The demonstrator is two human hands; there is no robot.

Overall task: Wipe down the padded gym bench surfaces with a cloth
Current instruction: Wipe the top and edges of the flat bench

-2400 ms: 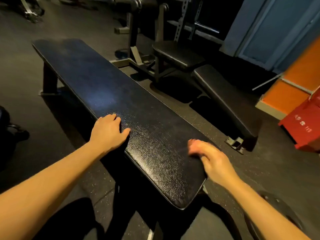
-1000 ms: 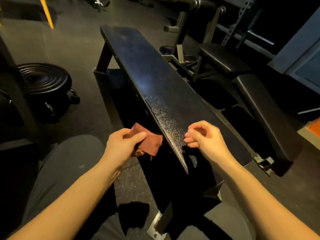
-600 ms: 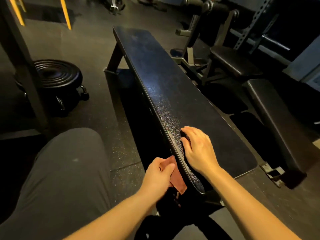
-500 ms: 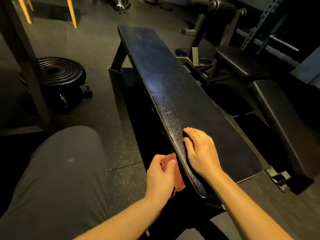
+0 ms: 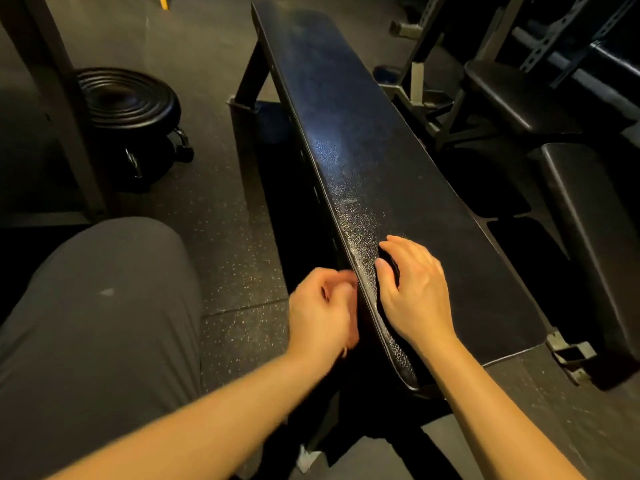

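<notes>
Both hands are found at the near end of the flat bench [image 5: 360,157], whose long black padded top runs away from the viewer with a textured sheen along its left edge. The left hand [image 5: 320,306] is held against the pad's left side face, just under the top edge; its outline is blurred, and its fingers are curled inward. A thin reddish sliver showing below that hand is taken to be the cloth [image 5: 345,350], apparently bunched inside the curled fingers and pressed to the side of the pad, though most of it is hidden by the hand. The right hand [image 5: 414,292] is laid palm down on the top surface, close beside the left edge, with fingers spread, lightly bent and gripping nothing. The two hands are separated only by the rim of the pad. A knee [image 5: 97,323] in grey trousers is seen at the lower left, over a speckled dark floor [image 5: 235,244]. A round black stool [image 5: 128,105] stands well off to the left, and a second bench [image 5: 595,230] with dark pads lies to the right.
</notes>
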